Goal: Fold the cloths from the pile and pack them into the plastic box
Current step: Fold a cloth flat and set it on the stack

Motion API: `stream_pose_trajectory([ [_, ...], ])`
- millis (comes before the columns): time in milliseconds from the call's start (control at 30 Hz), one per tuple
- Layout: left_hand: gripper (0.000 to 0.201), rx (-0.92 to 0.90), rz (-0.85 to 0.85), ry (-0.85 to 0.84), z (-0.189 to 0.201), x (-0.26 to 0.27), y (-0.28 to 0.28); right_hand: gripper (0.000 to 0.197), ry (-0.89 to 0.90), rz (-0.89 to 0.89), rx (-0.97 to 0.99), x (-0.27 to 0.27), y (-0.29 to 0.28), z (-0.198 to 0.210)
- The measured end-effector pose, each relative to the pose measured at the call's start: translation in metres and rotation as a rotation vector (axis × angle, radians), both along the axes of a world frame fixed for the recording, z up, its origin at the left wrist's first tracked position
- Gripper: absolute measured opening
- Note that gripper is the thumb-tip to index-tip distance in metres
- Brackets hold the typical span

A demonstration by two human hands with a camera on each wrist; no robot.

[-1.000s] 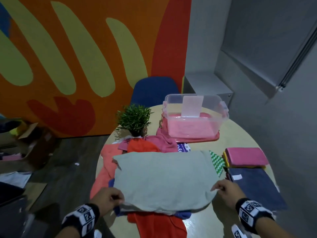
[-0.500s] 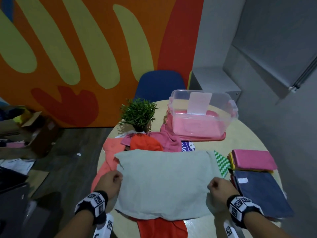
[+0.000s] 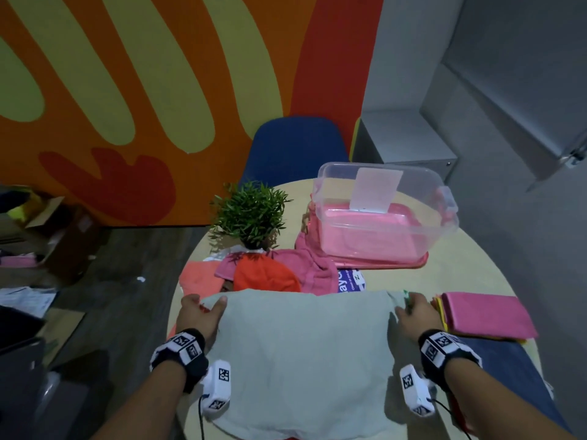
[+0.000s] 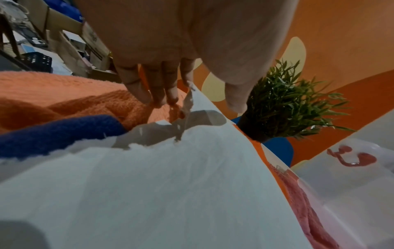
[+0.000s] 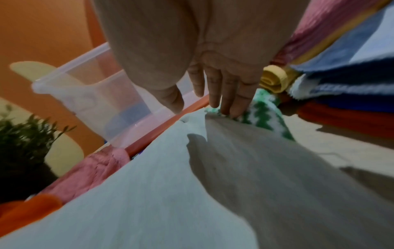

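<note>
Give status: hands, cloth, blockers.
Left hand and right hand open, fingers straight at grey cloth's far corners. Cloth flat over pile. Box open. No blockers.

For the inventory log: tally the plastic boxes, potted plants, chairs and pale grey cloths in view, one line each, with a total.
Plastic box: 1
Potted plant: 1
Chair: 1
Pale grey cloth: 1
Total: 4

Both forearms reached forward, wrists banded. The left hand (image 3: 198, 315) lay with straight fingers (image 4: 147, 87) pointing down and thumb spread; the right hand (image 3: 413, 314) likewise, fingertips (image 5: 230, 107) pressing down.
</note>
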State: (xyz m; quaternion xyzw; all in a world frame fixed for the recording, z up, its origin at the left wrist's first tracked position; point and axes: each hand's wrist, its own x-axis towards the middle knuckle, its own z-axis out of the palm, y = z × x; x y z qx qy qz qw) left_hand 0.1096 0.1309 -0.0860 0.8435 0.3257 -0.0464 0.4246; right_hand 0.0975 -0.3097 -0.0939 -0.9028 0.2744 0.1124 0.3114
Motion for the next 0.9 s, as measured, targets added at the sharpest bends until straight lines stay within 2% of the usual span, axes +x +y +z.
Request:
stream_pose_trajectory([
  [167,0.026,0.092,-0.068,0.061,-0.001,0.008,0.009,0.052,0.045,-0.193,0.112,0.019,-0.003,-0.008],
  [233,0.017,0.072,-0.077,0.035,0.000,0.010,0.012,0.035,0.042,-0.224,0.146,0.025,-0.004,-0.012],
  [300,0.014,0.055,-0.058,-0.027,0.003,0.011,0.013,0.008,-0.001,-0.271,0.232,0.027,-0.002,-0.011],
  [400,0.015,-0.004,0.022,-0.090,0.007,0.010,0.014,0.015,-0.088,-0.373,0.305,0.022,-0.003,-0.006],
  [500,0.014,-0.149,0.152,-0.130,0.011,0.008,0.015,0.021,-0.156,-0.425,0.440,0.016,-0.006,0.002],
  [633,0.011,-0.249,0.184,-0.192,0.022,0.003,0.020,0.024,-0.360,-0.450,0.810,0.007,-0.002,0.019],
  [733,0.011,-0.265,0.172,-0.235,0.038,-0.002,0.020,0.021,-0.430,-0.432,1.067,0.001,-0.001,0.038],
  [833,0.014,-0.295,0.175,-0.282,0.056,-0.006,0.017,0.029,-0.539,-0.410,1.081,-0.005,-0.004,0.057],
  [900,0.016,-0.304,0.163,-0.330,0.070,-0.009,0.014,0.023,-0.592,-0.370,1.107,-0.010,-0.007,0.070],
])
